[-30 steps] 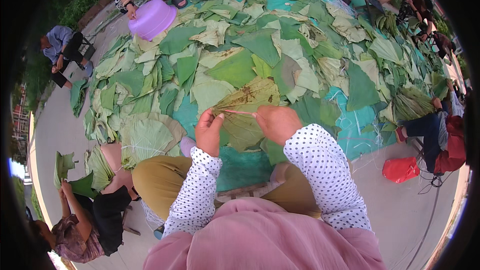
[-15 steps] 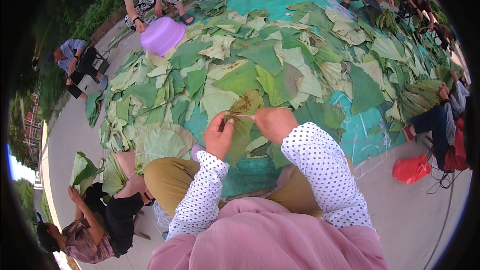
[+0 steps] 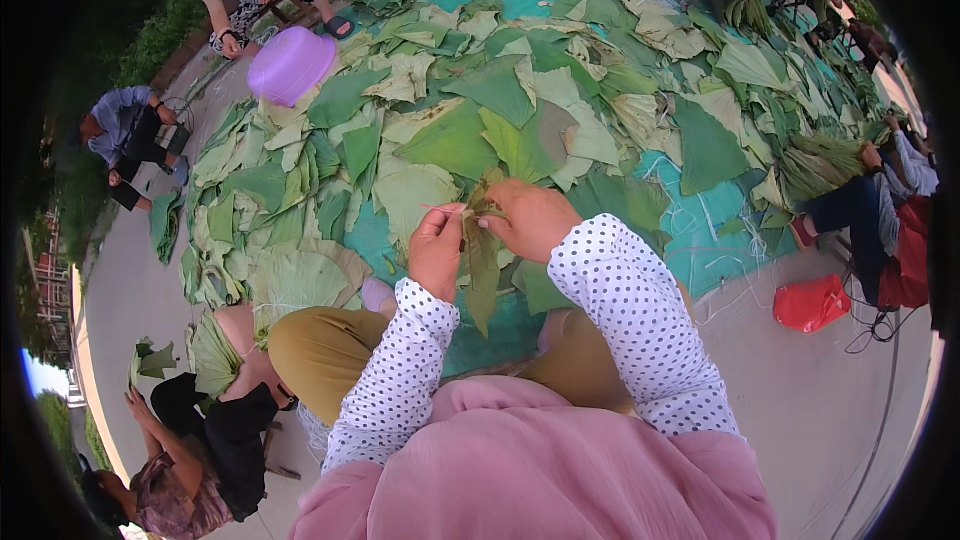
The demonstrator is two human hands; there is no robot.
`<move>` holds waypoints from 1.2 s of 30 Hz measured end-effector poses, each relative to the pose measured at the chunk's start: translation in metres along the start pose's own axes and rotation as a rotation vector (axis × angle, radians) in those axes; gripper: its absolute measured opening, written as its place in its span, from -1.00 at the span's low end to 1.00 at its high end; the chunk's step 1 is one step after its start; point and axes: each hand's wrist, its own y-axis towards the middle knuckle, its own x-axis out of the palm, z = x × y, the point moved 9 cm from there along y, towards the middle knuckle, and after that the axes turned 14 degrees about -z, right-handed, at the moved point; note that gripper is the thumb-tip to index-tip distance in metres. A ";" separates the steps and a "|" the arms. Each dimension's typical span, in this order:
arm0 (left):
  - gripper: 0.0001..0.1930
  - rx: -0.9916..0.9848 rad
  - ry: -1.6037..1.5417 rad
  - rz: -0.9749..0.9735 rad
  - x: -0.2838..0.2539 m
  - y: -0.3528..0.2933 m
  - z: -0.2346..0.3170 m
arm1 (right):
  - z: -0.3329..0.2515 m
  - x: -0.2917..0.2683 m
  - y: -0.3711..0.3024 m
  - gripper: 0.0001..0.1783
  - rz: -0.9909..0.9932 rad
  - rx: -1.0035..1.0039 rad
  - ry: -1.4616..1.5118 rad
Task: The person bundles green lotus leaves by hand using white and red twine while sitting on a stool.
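Note:
In front of my lap, a brownish-green lotus leaf (image 3: 483, 285) hangs folded between my two hands. My left hand (image 3: 436, 252) is closed, pinching the leaf's near-left edge, with a thin pinkish string (image 3: 440, 208) stretched over its fingertips. Opposite, my right hand (image 3: 537, 223) is also closed, with thumb and fingers gripping the leaf's upper part; the exact hold is partly hidden. Beyond the hands lies a wide heap of lotus leaves (image 3: 490, 90), green and pale, many folded, spread on a teal sheet (image 3: 700, 250).
A purple basin (image 3: 290, 65) is beside a seated person at the far left. Other people sit around the sheet, some holding leaves. A red bag (image 3: 811, 303) lies on the pavement at right, near a dark cord. White strings (image 3: 705, 230) lie across the sheet.
The string was pulled taut between my hands; now my right hand has come up close to my left and grips the leaf. The leaf is folded narrower.

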 end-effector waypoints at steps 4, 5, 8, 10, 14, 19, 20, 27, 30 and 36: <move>-0.82 -0.106 0.171 0.048 0.014 0.006 0.012 | -0.014 -0.027 -0.009 -0.65 0.159 -0.135 0.221; -0.81 -0.066 0.126 -0.037 0.025 0.011 0.013 | -0.007 -0.023 -0.008 -0.65 0.144 -0.116 0.222; -0.78 -0.058 0.119 -0.159 0.040 0.017 0.015 | 0.006 -0.018 -0.010 -0.69 0.083 -0.242 0.372; -0.77 -0.071 0.191 -0.181 0.046 0.015 0.020 | 0.031 -0.013 -0.021 -0.70 0.020 -0.155 0.339; -0.76 -0.059 0.099 -0.164 0.043 0.019 0.021 | 0.090 0.012 -0.048 -0.66 -0.245 -0.034 0.112; -0.76 -0.053 0.037 -0.172 0.042 0.019 0.017 | 0.176 0.073 -0.078 -0.58 -0.625 0.148 -0.175; -0.76 -0.053 0.028 -0.163 0.040 0.018 0.019 | 0.186 0.079 -0.079 -0.55 -0.738 0.256 -0.241; -0.76 -0.019 0.061 -0.098 0.018 0.006 0.019 | 0.068 0.046 -0.018 -0.67 -0.323 0.019 0.323; -0.76 -0.028 0.005 -0.192 0.033 0.007 0.010 | 0.047 0.044 -0.012 -0.76 -0.250 0.085 0.596; -0.70 -0.228 -0.144 0.050 -0.064 -0.010 -0.080 | 0.042 0.045 -0.016 -0.79 -0.059 0.156 0.569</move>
